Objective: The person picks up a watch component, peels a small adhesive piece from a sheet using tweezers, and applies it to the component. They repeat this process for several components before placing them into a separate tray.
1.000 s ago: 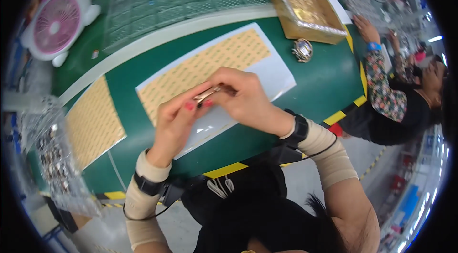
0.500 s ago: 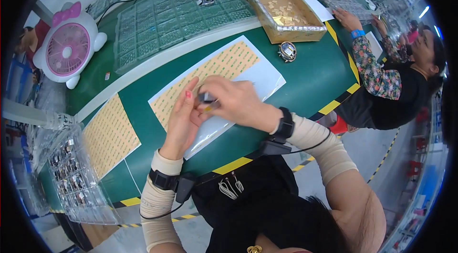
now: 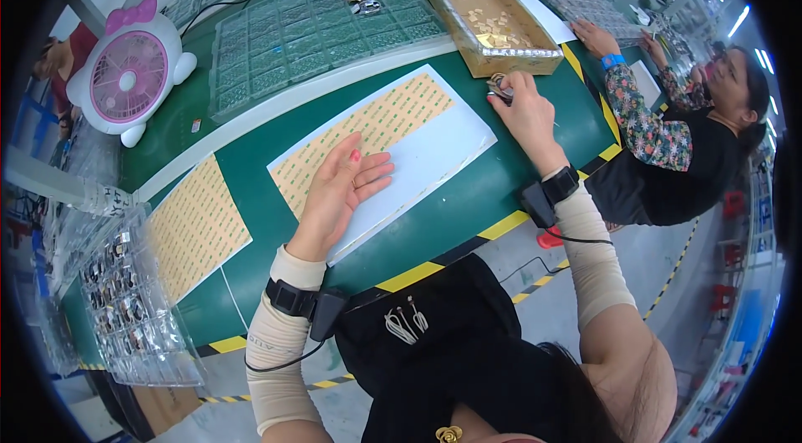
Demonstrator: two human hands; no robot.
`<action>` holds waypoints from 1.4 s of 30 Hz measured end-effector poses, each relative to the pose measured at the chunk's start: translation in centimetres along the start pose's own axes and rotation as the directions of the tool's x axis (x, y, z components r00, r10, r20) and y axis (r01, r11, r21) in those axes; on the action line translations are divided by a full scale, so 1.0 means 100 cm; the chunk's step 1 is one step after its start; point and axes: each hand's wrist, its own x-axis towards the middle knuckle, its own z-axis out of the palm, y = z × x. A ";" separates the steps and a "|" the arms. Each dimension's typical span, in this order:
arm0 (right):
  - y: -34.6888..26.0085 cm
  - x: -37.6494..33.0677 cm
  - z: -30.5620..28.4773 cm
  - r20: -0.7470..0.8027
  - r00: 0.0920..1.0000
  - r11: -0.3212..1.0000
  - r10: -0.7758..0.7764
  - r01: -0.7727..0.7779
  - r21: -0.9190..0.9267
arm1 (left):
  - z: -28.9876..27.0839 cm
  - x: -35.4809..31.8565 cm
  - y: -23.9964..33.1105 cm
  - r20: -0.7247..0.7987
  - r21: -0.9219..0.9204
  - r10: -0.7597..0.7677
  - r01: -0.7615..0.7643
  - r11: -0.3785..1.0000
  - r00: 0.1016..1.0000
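Bending at a small metallic component [image 3: 496, 81] just beside the near end of the cardboard box [image 3: 522, 65], the right hand [image 3: 526, 113] has thumb and fingers close about it; whether they clamp or only touch it, I cannot tell. Fingers partly cover the component, so its long axis and facing are unclear. The left hand [image 3: 341, 184] holds its thumb and fingers apart over the adhesive-pad sheet [image 3: 430, 138], whose long axis slants from lower left to upper right.

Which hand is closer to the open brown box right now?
Right. The right hand is just in front of the open brown box, at a small metallic part; the left hand is farther off, above the sheet.
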 end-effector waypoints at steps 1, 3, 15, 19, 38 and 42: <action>0.005 -0.001 -0.002 -0.001 1.000 1.000 -0.001 0.001 0.002 | 0.000 0.001 0.000 -0.002 0.001 0.002 -0.002 1.000 1.000; 0.021 -0.002 -0.015 -0.038 0.999 0.999 0.016 -0.018 -0.048 | 0.000 0.003 -0.002 0.030 -0.005 -0.018 0.018 1.000 0.999; -0.118 -0.035 0.028 0.057 0.795 0.755 -0.604 0.548 0.360 | 0.018 0.001 0.082 0.101 0.687 0.078 -0.126 0.716 0.992; -0.124 -0.033 0.033 0.078 0.803 0.756 -0.591 0.518 0.401 | 0.017 0.065 0.119 0.151 0.965 0.324 -0.211 0.159 0.934; -0.123 -0.030 0.034 0.028 0.794 0.706 -0.607 0.523 0.477 | -0.010 0.345 0.118 0.257 0.816 0.172 -0.118 -0.566 0.951; -0.121 -0.032 0.040 0.031 0.784 0.694 -0.620 0.529 0.488 | -0.002 0.322 0.135 0.115 0.927 0.234 -0.020 -0.376 0.965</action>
